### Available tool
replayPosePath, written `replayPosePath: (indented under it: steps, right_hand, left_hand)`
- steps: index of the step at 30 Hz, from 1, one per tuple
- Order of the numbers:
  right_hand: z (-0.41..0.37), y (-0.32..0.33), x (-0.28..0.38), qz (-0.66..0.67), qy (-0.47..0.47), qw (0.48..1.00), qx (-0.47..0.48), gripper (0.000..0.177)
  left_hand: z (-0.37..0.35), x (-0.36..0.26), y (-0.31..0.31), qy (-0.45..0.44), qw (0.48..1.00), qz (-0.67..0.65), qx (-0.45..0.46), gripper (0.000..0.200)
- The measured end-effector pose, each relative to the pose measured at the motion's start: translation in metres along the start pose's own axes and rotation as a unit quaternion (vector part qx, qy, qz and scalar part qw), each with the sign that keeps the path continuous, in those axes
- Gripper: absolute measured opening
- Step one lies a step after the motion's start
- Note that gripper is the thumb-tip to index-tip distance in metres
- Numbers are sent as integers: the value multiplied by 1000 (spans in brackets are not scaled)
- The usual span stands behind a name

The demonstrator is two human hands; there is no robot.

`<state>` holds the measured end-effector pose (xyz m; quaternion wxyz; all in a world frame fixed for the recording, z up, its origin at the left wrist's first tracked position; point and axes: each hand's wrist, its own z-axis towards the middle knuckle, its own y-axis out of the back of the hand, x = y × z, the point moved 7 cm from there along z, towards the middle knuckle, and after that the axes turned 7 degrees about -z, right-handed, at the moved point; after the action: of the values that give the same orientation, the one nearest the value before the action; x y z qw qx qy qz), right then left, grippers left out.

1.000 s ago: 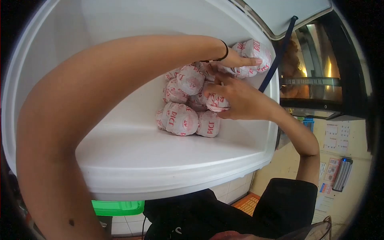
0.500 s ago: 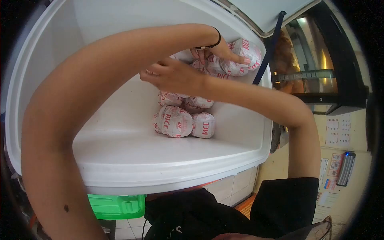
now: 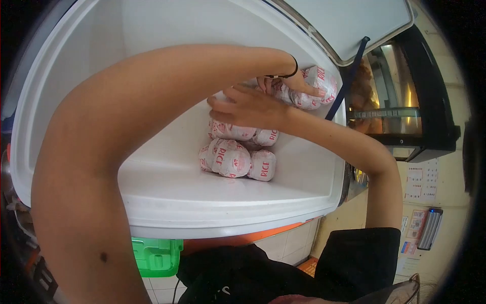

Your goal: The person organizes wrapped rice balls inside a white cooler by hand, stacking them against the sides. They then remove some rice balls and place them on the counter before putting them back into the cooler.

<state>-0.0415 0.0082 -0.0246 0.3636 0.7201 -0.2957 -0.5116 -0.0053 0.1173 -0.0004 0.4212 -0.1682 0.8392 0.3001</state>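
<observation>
Deep in cooler, left hand, right hand on rice packets

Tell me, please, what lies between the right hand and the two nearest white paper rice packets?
In the head view, another row of red-printed rice packets lies there, just below the right hand.

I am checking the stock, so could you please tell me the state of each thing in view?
White foam cooler box: open, lid raised.
White paper-wrapped rice packets with red print: wrapped shut, piled inside.
Left hand: laid on far packets.
Right hand: flat over middle packets.
</observation>
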Motion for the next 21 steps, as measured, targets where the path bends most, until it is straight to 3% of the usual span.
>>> replayPosePath:
  steps: [2,4,8,10,11,12,17,18,20,21]
  right_hand:
    - [3,5,5,53,11,998,-10,23]
    - [4,0,6,151,11,986,62,27]
    - [0,6,-13,155,-41,986,37,30]
    - [-6,23,-22,67,-70,995,-15,35]
    - [-10,32,-20,71,-63,995,-18,35]
    - [-12,46,-25,122,-119,985,22,39]
    - [-69,82,-61,456,-287,824,174,55]
    - [-82,88,-63,455,-288,825,173,55]
    - [-117,102,-77,433,-436,785,80,70]
    - [-123,103,-72,433,-440,783,75,70]
  left_hand:
    - [-4,0,-2,-7,1000,-9,-5,138]
    - [0,1,0,-16,1000,-19,-13,137]
    - [16,-1,3,-13,1000,9,-15,134]
    - [19,-2,6,-18,999,33,-12,128]
    - [19,-1,10,-19,999,27,-14,126]
    - [19,0,11,-20,999,21,-14,124]
    - [23,1,16,-24,1000,-4,-5,114]
    - [22,1,16,-24,1000,-9,-2,112]
    - [10,0,17,-25,1000,-17,7,110]
    - [-8,0,19,-33,996,-75,-28,100]
